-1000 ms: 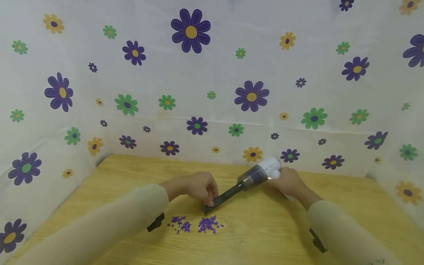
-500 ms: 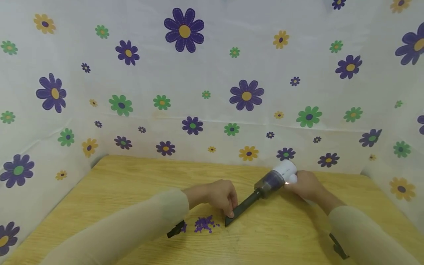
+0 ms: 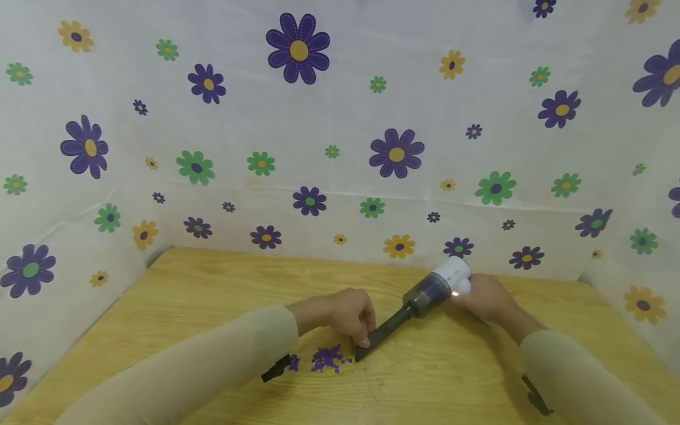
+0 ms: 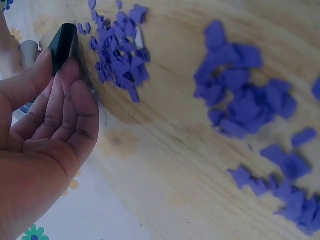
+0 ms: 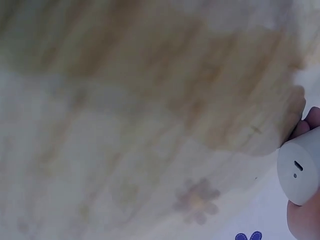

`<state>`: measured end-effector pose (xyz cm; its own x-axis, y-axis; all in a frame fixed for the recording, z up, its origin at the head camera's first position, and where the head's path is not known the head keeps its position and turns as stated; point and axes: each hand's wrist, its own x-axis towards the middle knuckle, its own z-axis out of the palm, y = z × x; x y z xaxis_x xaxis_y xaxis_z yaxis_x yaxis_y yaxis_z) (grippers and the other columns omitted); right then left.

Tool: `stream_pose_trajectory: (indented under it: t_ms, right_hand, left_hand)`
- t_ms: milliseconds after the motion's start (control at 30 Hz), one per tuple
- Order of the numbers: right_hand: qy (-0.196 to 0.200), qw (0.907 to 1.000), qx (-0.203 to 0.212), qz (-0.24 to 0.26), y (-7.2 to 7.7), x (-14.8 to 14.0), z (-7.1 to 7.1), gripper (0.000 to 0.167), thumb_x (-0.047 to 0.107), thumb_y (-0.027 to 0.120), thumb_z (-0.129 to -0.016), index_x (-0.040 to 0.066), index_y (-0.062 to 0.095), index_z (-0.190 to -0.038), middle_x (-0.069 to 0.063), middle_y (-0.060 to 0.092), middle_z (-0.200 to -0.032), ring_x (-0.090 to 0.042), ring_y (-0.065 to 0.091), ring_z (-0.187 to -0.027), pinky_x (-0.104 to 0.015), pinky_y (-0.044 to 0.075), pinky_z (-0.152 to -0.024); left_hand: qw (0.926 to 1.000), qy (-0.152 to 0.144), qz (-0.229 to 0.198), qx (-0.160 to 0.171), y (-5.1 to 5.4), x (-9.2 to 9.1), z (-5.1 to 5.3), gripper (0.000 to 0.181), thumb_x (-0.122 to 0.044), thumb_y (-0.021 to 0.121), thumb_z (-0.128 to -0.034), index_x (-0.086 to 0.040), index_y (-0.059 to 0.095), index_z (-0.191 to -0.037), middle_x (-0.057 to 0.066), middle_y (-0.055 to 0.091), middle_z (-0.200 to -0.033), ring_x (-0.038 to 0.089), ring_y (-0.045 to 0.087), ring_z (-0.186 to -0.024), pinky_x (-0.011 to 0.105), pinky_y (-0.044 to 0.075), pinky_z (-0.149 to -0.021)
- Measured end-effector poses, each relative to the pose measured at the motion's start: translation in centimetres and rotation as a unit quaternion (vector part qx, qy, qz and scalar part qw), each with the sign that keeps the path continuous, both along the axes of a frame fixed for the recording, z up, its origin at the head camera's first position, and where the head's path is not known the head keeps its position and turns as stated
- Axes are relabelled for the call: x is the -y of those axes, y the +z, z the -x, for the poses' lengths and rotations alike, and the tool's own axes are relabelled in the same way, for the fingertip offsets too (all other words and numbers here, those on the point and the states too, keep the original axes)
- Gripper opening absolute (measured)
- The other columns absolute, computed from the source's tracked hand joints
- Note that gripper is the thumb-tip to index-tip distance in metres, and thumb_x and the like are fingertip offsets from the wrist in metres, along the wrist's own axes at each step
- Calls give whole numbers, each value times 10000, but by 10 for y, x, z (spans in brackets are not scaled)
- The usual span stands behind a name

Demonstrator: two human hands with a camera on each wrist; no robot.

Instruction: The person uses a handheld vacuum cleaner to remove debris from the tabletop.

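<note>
A handheld vacuum cleaner (image 3: 425, 295) with a white body, a clear dust cup and a dark narrow nozzle (image 3: 390, 328) slants across the table. Its white handle is in my right hand (image 3: 485, 297); in the right wrist view the round handle end (image 5: 298, 172) shows between finger and thumb. My left hand (image 3: 350, 314) pinches the nozzle close to its slanted tip, thumb on one side and fingers on the other, as the left wrist view shows. Just left of that tip lies a pile of small purple scraps (image 3: 326, 358). More purple scraps (image 4: 245, 95) lie farther left, partly hidden by my left forearm in the head view.
The wooden table (image 3: 255, 283) is bounded at the back and sides by a white cloth (image 3: 340, 106) printed with flowers. A dark wrist mount (image 3: 276, 369) hangs under the left sleeve, close to the scraps. A small light glows on the vacuum beside my right hand.
Both hands and the vacuum have shifted right and toward me, then slightly back left. The nozzle tip went from above the scrap pile to its right side. My left forearm now covers some scraps.
</note>
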<state>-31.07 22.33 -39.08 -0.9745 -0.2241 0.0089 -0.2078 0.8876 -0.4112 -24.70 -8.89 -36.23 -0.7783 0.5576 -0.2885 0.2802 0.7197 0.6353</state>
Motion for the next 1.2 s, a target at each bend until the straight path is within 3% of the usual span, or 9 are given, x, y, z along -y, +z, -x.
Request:
stream_pose_trajectory:
  t_ms: [367, 567, 1200]
  right_hand:
    - [88, 9993, 355, -110, 4, 11, 5, 361, 368, 712, -745, 38, 586, -823, -75, 588, -714, -191, 537, -607, -292, 463, -534]
    - [9, 9991, 434, 19, 3, 18, 3, 365, 354, 722, -745, 30, 584, -842, -81, 595, -696, -189, 546, -568, -290, 471, -516]
    - [71, 9994, 321, -55, 4, 35, 7, 330, 366, 715, -732, 71, 569, -760, -67, 590, -674, -176, 524, -565, -272, 444, -519]
  left_hand:
    - [10000, -17, -5, 61, 1, 6, 1, 116, 30, 819, -764, -45, 744, -811, 48, 729, -709, 140, 687, -614, 253, 582, -590]
    - [9999, -69, 75, -75, 1, 11, 2, 125, 27, 830, -751, -40, 740, -805, 36, 723, -694, 111, 663, -590, 225, 560, -558]
    - [9997, 3, 224, -114, 1, 26, 3, 119, 30, 817, -770, -39, 741, -830, 26, 715, -707, 130, 681, -628, 259, 590, -580]
